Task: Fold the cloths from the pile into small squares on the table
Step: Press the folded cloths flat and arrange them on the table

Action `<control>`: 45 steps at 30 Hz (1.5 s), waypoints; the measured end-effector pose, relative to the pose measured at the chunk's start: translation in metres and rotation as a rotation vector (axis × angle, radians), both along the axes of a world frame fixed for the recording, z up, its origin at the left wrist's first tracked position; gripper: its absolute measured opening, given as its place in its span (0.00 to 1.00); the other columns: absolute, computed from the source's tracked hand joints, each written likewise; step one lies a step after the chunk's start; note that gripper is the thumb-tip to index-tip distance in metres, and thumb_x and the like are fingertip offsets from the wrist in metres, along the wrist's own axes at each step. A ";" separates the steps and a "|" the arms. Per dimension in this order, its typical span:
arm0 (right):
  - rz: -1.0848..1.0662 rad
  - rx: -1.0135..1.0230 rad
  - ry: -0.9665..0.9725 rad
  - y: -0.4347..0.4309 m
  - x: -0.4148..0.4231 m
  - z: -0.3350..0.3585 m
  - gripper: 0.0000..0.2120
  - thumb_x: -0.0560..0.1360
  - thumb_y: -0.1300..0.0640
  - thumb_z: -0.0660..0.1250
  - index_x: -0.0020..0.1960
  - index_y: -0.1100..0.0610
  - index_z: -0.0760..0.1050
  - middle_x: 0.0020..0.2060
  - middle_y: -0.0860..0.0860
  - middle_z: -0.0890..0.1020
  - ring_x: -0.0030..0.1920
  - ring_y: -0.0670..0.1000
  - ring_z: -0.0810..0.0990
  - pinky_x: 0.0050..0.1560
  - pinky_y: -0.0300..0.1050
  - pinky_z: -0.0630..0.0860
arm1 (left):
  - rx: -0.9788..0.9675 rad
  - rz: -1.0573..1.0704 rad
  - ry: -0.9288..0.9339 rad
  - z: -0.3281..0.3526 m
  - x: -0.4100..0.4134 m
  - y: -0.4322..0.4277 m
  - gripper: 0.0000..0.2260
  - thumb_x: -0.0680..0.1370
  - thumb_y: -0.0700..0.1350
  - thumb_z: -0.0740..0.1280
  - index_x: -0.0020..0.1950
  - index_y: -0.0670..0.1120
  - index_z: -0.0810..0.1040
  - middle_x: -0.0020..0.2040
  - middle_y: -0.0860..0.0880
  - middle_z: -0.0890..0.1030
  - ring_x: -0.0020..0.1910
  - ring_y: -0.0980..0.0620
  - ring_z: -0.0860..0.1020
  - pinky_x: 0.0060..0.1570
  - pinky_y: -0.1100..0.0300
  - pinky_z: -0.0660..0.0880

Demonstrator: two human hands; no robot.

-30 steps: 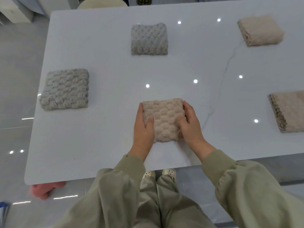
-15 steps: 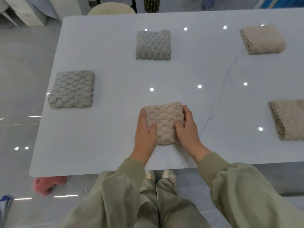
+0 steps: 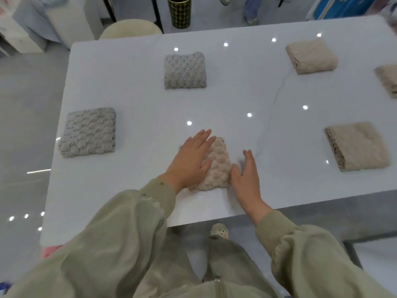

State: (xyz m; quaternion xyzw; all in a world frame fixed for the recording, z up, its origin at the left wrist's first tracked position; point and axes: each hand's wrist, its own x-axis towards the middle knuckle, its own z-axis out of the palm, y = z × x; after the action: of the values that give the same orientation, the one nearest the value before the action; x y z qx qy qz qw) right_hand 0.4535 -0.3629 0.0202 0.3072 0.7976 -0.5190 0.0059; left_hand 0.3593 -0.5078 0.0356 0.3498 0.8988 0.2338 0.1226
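Observation:
A folded beige bubble-textured cloth (image 3: 218, 166) lies near the front edge of the white table (image 3: 139, 100). My left hand (image 3: 191, 160) lies flat over its left half, fingers straight and pointing away from me. My right hand (image 3: 247, 175) is flat too, at the cloth's right edge, fingers stretched out. Two grey folded squares sit at the left (image 3: 89, 131) and at the back middle (image 3: 185, 70). Beige folded squares lie at the back right (image 3: 311, 55), the right (image 3: 356, 146) and the far right edge (image 3: 387, 79).
A cream chair back (image 3: 130, 29) stands behind the table's far edge, beside a dark patterned cylinder (image 3: 179, 11). A pink object (image 3: 50, 250) lies on the floor under the table's front left corner. My shoe (image 3: 219, 230) shows below the front edge.
Both hands have let go of the beige cloth's sides and spread flat. The left hand moved onto the cloth; the right shifted out to its edge. The camera view tilted up.

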 end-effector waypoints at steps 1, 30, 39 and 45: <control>-0.040 0.002 -0.005 -0.002 0.002 0.000 0.26 0.80 0.54 0.56 0.76 0.54 0.52 0.76 0.48 0.55 0.75 0.45 0.55 0.71 0.37 0.52 | -0.006 -0.060 0.010 0.000 -0.006 0.001 0.24 0.81 0.46 0.58 0.76 0.45 0.57 0.78 0.48 0.54 0.77 0.51 0.50 0.75 0.55 0.46; -1.455 -0.104 0.275 -0.137 -0.070 -0.026 0.25 0.80 0.61 0.55 0.76 0.54 0.56 0.72 0.47 0.65 0.71 0.44 0.63 0.68 0.36 0.60 | 0.161 -0.391 -0.889 -0.039 -0.105 0.015 0.21 0.82 0.45 0.58 0.75 0.49 0.62 0.73 0.56 0.65 0.68 0.64 0.63 0.59 0.76 0.61; -1.394 -0.108 0.238 -0.135 -0.066 -0.022 0.26 0.79 0.61 0.56 0.76 0.54 0.56 0.71 0.47 0.65 0.70 0.45 0.64 0.62 0.30 0.60 | 0.130 -0.457 -0.793 -0.035 -0.100 0.017 0.22 0.82 0.46 0.57 0.76 0.48 0.59 0.74 0.54 0.63 0.72 0.57 0.61 0.68 0.66 0.58; -1.157 0.093 0.036 -0.138 -0.040 -0.014 0.27 0.80 0.54 0.55 0.76 0.55 0.51 0.77 0.48 0.52 0.76 0.45 0.49 0.73 0.38 0.47 | 0.088 -0.736 -0.100 -0.023 -0.105 0.002 0.25 0.80 0.51 0.51 0.76 0.46 0.57 0.77 0.47 0.55 0.77 0.50 0.51 0.74 0.53 0.46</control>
State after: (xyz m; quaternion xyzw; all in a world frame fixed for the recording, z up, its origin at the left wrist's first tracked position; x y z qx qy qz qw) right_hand 0.4138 -0.5007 0.0063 0.6841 0.5220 -0.4075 -0.3059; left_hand 0.2542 -0.5063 0.0129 0.6426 0.6950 0.2293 0.2271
